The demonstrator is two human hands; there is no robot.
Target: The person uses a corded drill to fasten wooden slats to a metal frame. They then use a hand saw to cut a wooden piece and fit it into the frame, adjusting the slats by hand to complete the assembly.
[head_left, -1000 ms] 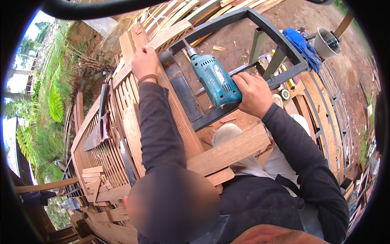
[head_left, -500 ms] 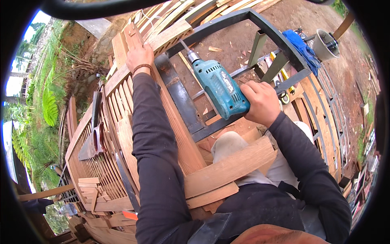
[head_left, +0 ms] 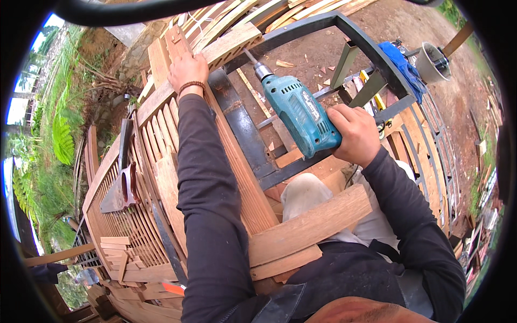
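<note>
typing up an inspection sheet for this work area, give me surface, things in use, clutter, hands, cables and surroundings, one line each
surface: slatted wooden panel at left; long grooved board alongside a dark metal frame
things in use: teal drill, its bit near a slotted wooden piece; contact can't be told
clutter: handsaw and short offcuts on the panel
hands: right hand grips the drill; left hand is on the board's far part, fingertips not clear
cables: the drill's cord can't be traced
surroundings: bare earth, greenery at left, bucket and blue cloth at right
</note>
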